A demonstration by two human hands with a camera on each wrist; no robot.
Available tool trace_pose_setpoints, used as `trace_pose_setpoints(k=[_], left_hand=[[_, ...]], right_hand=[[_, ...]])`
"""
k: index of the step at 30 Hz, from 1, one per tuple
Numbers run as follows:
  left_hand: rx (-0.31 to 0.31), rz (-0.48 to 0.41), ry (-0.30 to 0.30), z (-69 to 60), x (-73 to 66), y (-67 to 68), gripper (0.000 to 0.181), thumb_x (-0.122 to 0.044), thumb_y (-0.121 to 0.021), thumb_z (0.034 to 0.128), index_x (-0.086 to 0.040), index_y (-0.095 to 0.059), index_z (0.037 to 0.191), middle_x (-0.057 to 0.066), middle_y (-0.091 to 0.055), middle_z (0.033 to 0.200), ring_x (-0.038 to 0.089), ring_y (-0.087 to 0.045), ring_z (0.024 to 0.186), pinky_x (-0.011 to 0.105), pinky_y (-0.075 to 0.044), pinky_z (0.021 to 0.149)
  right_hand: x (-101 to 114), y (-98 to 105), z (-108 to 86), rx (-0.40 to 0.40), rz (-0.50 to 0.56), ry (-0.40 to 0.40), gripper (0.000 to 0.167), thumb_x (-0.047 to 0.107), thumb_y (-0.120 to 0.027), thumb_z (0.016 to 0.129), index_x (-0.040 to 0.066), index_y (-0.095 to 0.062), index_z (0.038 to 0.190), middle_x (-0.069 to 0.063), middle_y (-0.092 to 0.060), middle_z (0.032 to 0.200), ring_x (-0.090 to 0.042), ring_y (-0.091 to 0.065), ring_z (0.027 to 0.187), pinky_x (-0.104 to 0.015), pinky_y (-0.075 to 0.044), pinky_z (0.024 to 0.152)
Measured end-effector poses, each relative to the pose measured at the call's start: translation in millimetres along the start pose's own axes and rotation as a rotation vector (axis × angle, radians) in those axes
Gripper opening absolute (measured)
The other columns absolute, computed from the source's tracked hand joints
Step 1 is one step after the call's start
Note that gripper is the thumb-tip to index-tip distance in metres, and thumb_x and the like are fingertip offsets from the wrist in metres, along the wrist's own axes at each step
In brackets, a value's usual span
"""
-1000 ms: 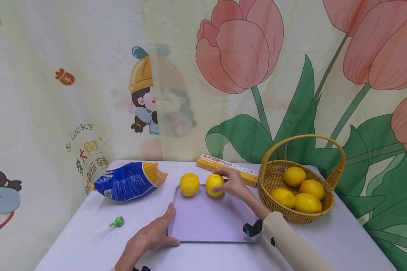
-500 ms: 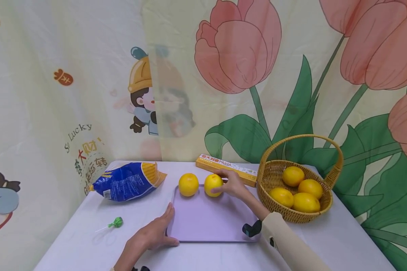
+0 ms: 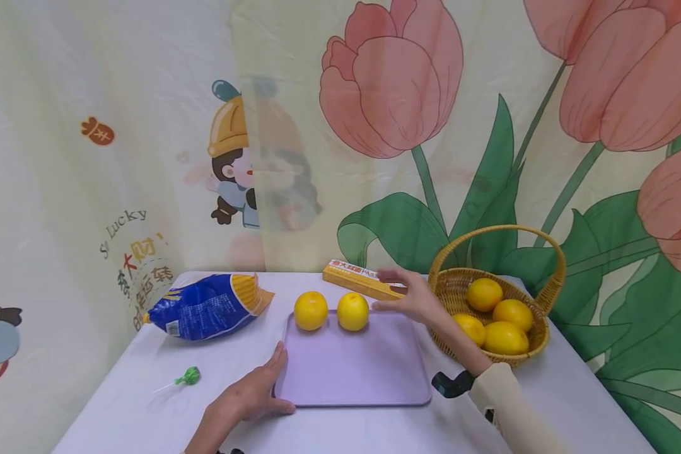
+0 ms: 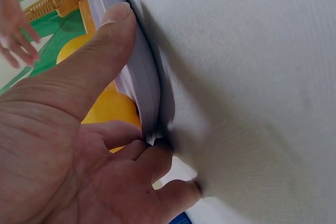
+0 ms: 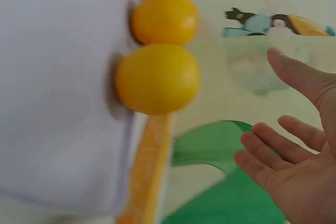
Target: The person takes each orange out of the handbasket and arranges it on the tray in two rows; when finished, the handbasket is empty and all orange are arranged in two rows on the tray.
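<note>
A lilac tray [image 3: 352, 369] lies on the white-covered table with two oranges at its back edge: one left orange [image 3: 311, 311] and one right orange [image 3: 353, 312]. My left hand [image 3: 246, 394] holds the tray's front left corner, thumb on the front rim and fingers bent against the left side. Fingers spread, my right hand [image 3: 414, 299] hovers to the right of the right orange, with nothing in it and a gap to the fruit. The right wrist view shows that hand [image 5: 289, 156] apart from both oranges.
At the right stands a wicker basket [image 3: 536, 343] with a tall handle and several oranges [image 3: 505, 338]. A yellow pasta box [image 3: 357, 282] lies behind the tray, partly hidden by my right hand. On the left are a blue bag [image 3: 204, 309] and a green lollipop [image 3: 190, 376].
My right hand has let go of the right orange and moved right, toward the basket. That orange stays on the tray. The left hand keeps its place on the tray; the head view has shifted slightly.
</note>
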State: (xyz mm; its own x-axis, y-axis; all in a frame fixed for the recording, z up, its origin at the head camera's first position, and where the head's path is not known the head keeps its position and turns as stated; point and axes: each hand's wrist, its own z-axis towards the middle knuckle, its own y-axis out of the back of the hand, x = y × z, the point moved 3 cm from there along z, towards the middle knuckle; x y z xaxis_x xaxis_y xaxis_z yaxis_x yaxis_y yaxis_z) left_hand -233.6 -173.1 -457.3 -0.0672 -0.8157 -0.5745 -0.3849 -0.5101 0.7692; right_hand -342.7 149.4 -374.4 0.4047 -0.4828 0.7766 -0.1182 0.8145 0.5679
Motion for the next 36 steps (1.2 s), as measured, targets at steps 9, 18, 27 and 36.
trace_pose_setpoints(k=[9, 18, 27, 36], left_hand=[[0.006, 0.01, -0.001, 3.2, 4.3, -1.4, 0.119, -0.033, -0.094, 0.0828, 0.006, -0.022, 0.168, 0.029, -0.018, 0.175, 0.053, -0.032, 0.156, 0.068, -0.027, 0.127], [0.013, -0.016, -0.009, 10.8, 16.6, -5.7, 0.125, -0.041, -0.094, 0.082, 0.002, -0.017, 0.171, 0.027, -0.017, 0.176, 0.051, -0.031, 0.157, 0.067, -0.025, 0.129], [-0.008, -0.003, -0.017, 5.0, 10.7, -4.0, 0.123, -0.035, -0.095, 0.0825, 0.006, -0.017, 0.169, 0.03, -0.019, 0.175, 0.054, -0.033, 0.155, 0.069, -0.027, 0.127], [-0.01, 0.002, -0.026, 3.0, 5.7, -2.1, 0.121, -0.033, -0.095, 0.0828, 0.008, -0.019, 0.168, 0.032, -0.02, 0.174, 0.055, -0.034, 0.154, 0.068, -0.029, 0.127]], right_hand=[[14, 78, -31.5, -0.109, -0.184, 0.064, 0.061, 0.017, -0.089, 0.091, -0.002, -0.063, 0.143, -0.023, -0.071, 0.135, -0.043, -0.068, 0.126, -0.057, -0.057, 0.108], [-12, 148, -43.6, -0.227, -0.259, -0.043, 0.046, 0.022, -0.084, 0.098, -0.006, -0.069, 0.131, -0.025, -0.077, 0.118, -0.042, -0.074, 0.107, -0.005, -0.053, 0.081], [-64, 174, -38.9, -0.218, -0.292, -0.327, 0.071, 0.038, -0.077, 0.102, -0.014, -0.055, 0.145, -0.036, -0.065, 0.136, -0.051, -0.061, 0.124, -0.06, -0.056, 0.105], [-105, 170, -35.9, -0.146, -0.339, -0.509, 0.081, 0.033, -0.076, 0.1, -0.024, -0.043, 0.148, -0.047, -0.046, 0.148, -0.059, -0.05, 0.128, -0.065, -0.051, 0.109]])
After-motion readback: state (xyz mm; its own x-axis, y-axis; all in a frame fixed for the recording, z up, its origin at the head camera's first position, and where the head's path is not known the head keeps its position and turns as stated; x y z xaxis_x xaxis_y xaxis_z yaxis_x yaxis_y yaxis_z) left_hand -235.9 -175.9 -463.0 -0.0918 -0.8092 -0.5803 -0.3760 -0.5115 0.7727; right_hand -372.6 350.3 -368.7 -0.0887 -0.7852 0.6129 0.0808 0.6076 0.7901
